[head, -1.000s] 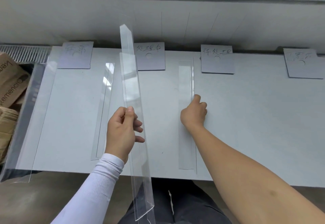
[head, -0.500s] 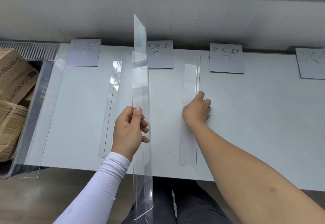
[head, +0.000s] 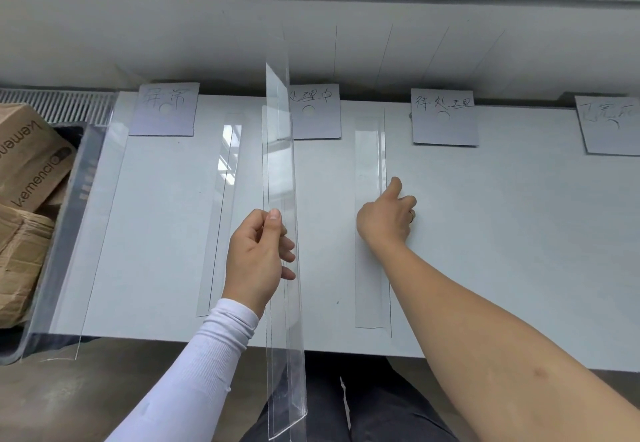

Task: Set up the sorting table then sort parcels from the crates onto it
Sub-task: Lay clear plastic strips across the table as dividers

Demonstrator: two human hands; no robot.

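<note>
Left hand [head: 258, 258] pinches a long clear strip [head: 281, 233] between thumb and fingers, holding it up off the table [head: 502, 233], its far end reaching above the back edge and its near end hanging out over the person's lap. The white sleeve [head: 207, 355] runs down from that wrist. Over to the right hand [head: 388, 219]: fingers curled, thumb stuck out and pressing the right edge of a second strip [head: 370, 199] that lies flat on the table, running front to back. A third strip [head: 221, 206] lies flat to the left of the held one, and a fourth (wider, hard to read through the glare) stands along the table's left edge [head: 100, 216]. Across the back sit four grey cards with handwriting: first card [head: 164, 110] far left, second card [head: 317, 115] partly behind the raised strip, third card [head: 445, 117] just right of the pressed strip, fourth card [head: 609, 126] cut off at the frame's edge. Off the table's left end, a crate [head: 69, 233] holds brown cardboard parcels [head: 27, 178].
</note>
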